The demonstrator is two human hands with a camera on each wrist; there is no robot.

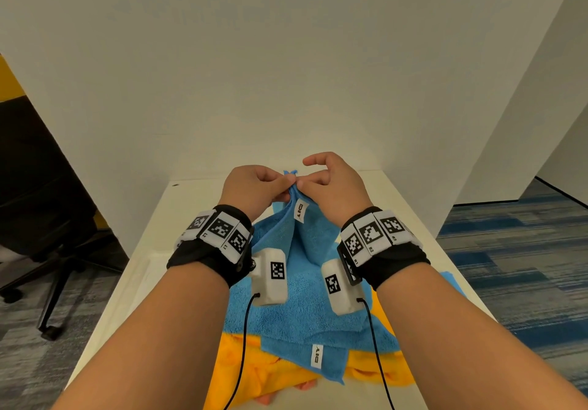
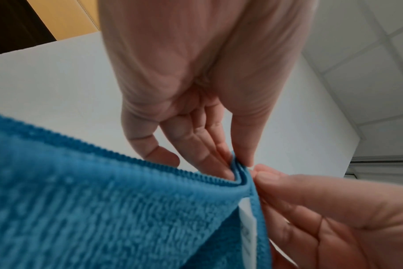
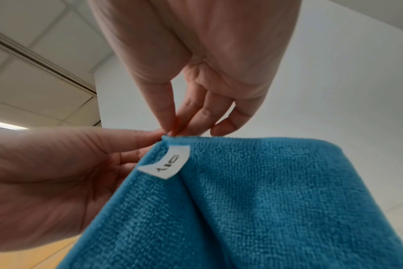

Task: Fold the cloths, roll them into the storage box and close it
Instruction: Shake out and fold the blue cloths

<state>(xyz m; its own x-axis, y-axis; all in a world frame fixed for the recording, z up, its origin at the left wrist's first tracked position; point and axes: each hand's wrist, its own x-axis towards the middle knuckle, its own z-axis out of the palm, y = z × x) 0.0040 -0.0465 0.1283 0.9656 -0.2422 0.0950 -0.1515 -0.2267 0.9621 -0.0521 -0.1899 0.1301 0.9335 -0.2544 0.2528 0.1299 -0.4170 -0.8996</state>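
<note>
From the head view we see the left hand (image 1: 254,186) and right hand (image 1: 334,183) pinch one raised corner of the blue microfibre cloth (image 1: 305,298), which drapes onto the white bench (image 1: 152,234) over an orange cloth (image 1: 254,374); no storage box shows

The left wrist view shows the doubled hem caught between fingertips (image 2: 221,160); we judge it light, limp and grippy, best held at corners

The right wrist view alone shows the white label (image 3: 166,162) just below the pinch

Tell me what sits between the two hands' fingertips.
The pinched corner of the blue cloth: left hand and right hand both pinch it, white tag hanging just below. All three views show it.
</note>
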